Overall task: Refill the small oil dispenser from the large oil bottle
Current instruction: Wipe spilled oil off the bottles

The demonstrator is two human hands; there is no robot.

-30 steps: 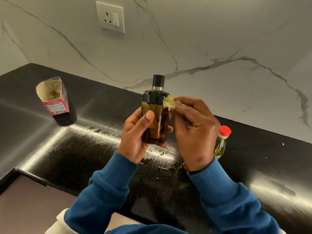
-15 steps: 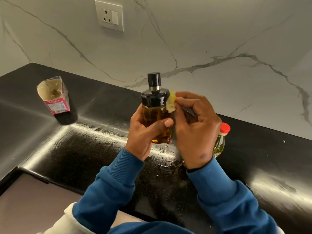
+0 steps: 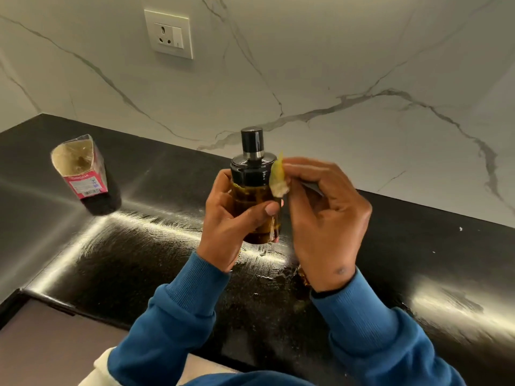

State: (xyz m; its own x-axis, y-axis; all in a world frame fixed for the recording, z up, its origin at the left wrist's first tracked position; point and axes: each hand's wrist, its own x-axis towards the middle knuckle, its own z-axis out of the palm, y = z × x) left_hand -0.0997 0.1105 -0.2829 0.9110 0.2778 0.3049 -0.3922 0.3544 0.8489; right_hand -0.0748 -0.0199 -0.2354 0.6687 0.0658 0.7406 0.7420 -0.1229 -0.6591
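My left hand [image 3: 231, 221] grips the small oil dispenser [image 3: 252, 188], a brown glass bottle with a black cap and pump top, and holds it upright above the black counter [image 3: 139, 246]. My right hand [image 3: 326, 218] pinches a small yellowish-white scrap [image 3: 277, 178], perhaps tissue or a label, against the dispenser's right shoulder just under the cap. The large oil bottle is hidden behind my right hand in this view.
An opened pink carton [image 3: 79, 167] stands at the back left of the counter. A wall socket [image 3: 168, 34] sits on the marble backsplash. The counter below my hands shows wet smears [image 3: 267, 263]. A lower brown surface [image 3: 41, 344] lies at the front left.
My left hand has shifted its grip up the dispenser. My right hand has slid the scrap up from the glass to the edge of the cap. The red-capped oil bottle is now hidden.
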